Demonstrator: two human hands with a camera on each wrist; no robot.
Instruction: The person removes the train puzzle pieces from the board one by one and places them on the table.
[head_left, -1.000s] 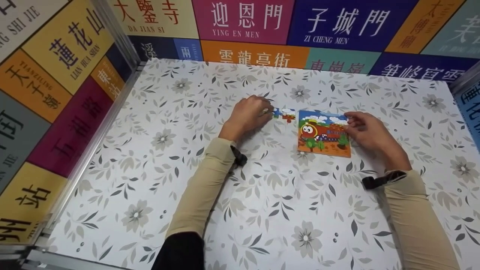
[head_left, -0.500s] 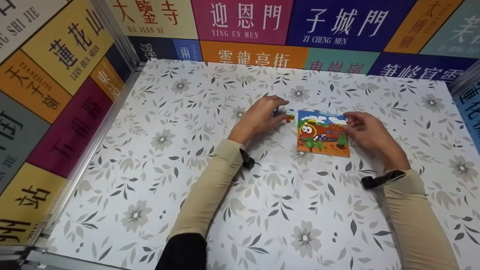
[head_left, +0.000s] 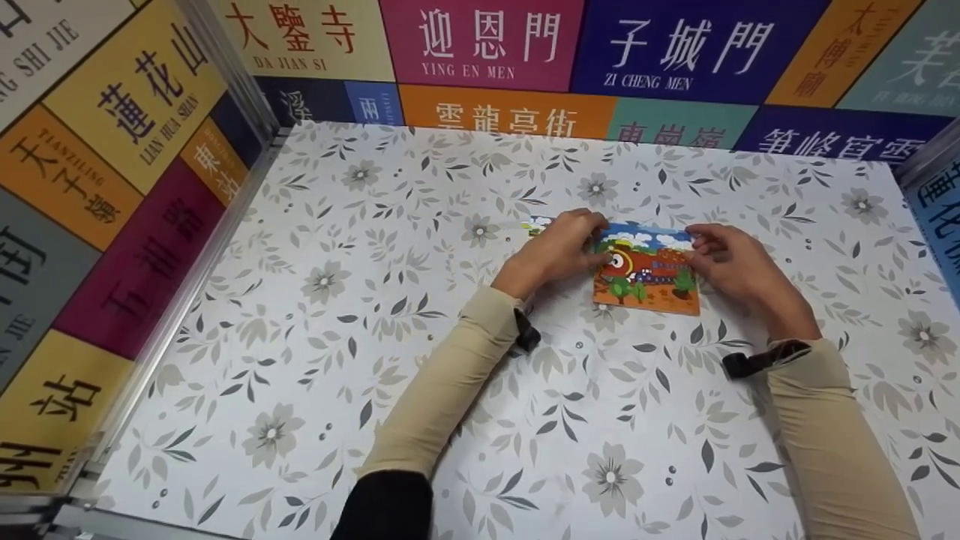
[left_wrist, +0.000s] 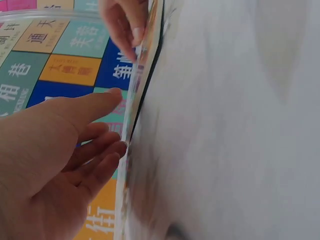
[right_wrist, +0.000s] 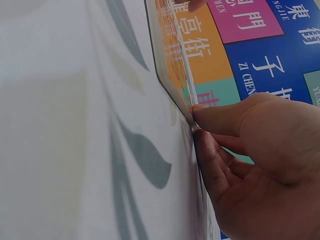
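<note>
A square puzzle board (head_left: 652,277) printed with a red cartoon train lies flat on the floral tabletop. My right hand (head_left: 731,259) pinches its right edge near the far corner between thumb and fingers. The right wrist view shows this thumb (right_wrist: 215,117) and the fingertips meeting at the board's corner. At the opposite edge is my left hand (head_left: 559,247), its thumb tip overlapping the train's face in the head view. In the left wrist view the left thumb (left_wrist: 102,102) and loosely bent fingers stand apart. A few puzzle pieces (head_left: 538,223) show behind the left hand, partly hidden.
White tabletop (head_left: 330,352) with a grey leaf pattern surrounds the board. Colourful sign panels (head_left: 480,45) stand along the back and the left side. A metal rail (head_left: 172,292) runs along the table's left edge.
My left hand has moved right, from over the puzzle pieces to the board's left edge, uncovering the pieces' left end. My right hand has kept its place on the board.
</note>
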